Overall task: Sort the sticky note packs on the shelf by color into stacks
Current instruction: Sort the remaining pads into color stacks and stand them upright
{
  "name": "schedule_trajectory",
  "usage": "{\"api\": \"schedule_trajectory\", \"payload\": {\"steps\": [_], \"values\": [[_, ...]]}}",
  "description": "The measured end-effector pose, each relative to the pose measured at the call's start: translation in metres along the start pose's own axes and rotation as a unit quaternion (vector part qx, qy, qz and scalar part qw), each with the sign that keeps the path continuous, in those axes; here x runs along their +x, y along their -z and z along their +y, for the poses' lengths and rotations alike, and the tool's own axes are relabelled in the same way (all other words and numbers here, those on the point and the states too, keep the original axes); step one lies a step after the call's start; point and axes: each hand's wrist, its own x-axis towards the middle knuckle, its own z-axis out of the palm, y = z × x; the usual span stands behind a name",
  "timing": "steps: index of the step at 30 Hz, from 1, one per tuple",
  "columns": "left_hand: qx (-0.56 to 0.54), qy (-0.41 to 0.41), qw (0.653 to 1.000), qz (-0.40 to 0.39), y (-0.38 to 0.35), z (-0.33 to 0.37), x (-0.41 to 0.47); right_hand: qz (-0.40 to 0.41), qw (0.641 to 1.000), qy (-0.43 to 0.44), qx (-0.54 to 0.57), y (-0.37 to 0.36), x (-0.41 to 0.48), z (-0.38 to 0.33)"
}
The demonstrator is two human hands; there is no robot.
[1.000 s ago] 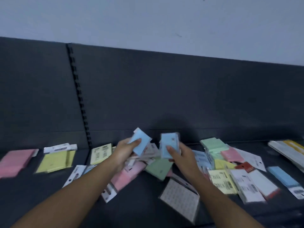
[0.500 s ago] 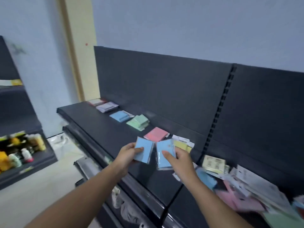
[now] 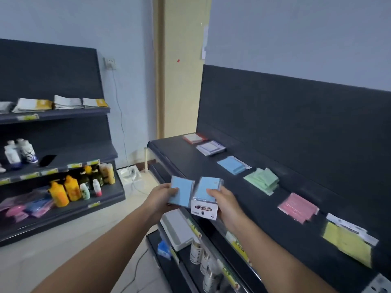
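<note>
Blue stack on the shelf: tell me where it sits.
In the head view the blue stack lies on the dark shelf, right of centre, between the white packs beyond it and the green stack nearer the camera.

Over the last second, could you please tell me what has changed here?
The left hand and right hand carried the plain blue pack and the labelled blue pack left along the shelf, from the mixed pile toward the blue stack. Neither let go. The sorted stacks stayed put.

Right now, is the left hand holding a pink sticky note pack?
No, the left hand grips a blue pack, while the pink stack lies on the shelf.
</note>
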Motion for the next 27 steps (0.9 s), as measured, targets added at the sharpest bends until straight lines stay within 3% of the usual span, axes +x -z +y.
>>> {"api": "schedule_trajectory", "payload": {"steps": [11,21,27], "values": [[-0.013,0.023,0.998,-0.052,0.004,0.028,0.103,0.055,0.998,0.028,-0.01,-0.017,0.086,-0.015],[0.083,0.038,0.985,-0.145,-0.11,0.032,0.228,0.199,0.978,0.035,0.043,0.061,0.186,-0.015],[0.09,0.003,0.98,-0.176,-0.17,0.029,0.27,0.216,0.974,0.053,0.04,0.093,0.222,-0.033]]}}
